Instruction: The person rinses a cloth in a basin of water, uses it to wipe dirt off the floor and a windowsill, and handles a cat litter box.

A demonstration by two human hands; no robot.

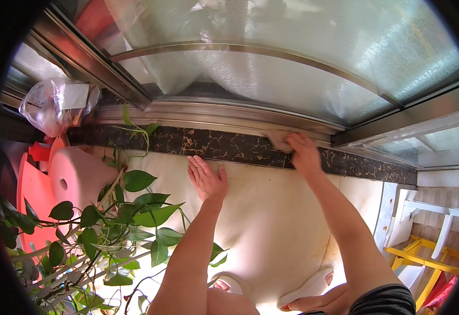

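My right hand point(305, 154) presses a greyish cloth point(279, 139) onto the dark marbled sill point(235, 148), close against the metal window track point(213, 117). Part of the cloth is covered by my fingers, and the hand looks slightly blurred. Further left, my left hand point(207, 178) lies flat with nothing in it. Its fingertips reach the lower edge of the sill, and the palm rests on the pale surface point(264, 204) beneath. Above the sill stands a framed glass panel point(253, 75) with frosted patterns and reflections.
A trailing leafy plant point(135, 224) fills the lower left, close to my left forearm. Behind it are a pink plastic stool point(74, 177) and a filled clear plastic bag point(58, 104). A yellow frame point(418, 252) stands at the lower right. My feet point(308, 287) show at the bottom.
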